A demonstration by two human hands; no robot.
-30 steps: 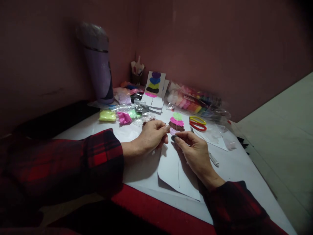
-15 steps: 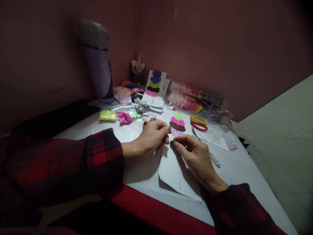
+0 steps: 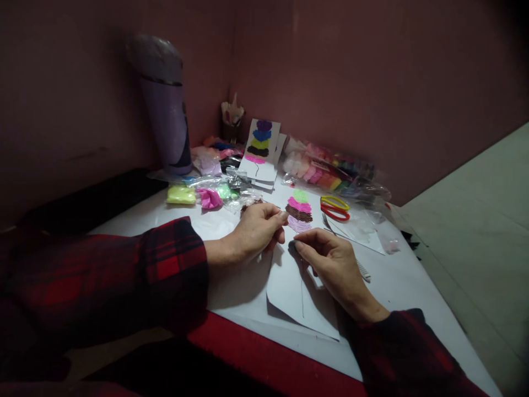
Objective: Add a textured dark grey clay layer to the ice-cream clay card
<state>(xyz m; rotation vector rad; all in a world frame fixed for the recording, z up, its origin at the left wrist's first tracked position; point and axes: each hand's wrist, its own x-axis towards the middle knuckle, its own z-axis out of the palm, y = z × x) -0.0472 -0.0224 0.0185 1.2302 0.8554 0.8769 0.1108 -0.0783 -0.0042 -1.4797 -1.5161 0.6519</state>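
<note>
At frame centre, right hand [image 3: 330,263] pinches a small dark clay bit [image 3: 291,244] between thumb and forefinger, just below the clay patches [image 3: 299,210]. Left hand [image 3: 258,227] is curled with fingertips resting on the white card [image 3: 289,275], pinning it; nothing clearly gripped. Card looks light, thin, bendy, best held flat by its edge. Clay likely soft and smearable. Card's long axis runs lower right to upper centre, patches stacked along it.

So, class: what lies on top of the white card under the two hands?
On the card sit stacked clay patches: green, pink, brown, lilac, above a thin drawn line. The left hand and right hand rest on it, hiding whatever lies beneath them.
</note>
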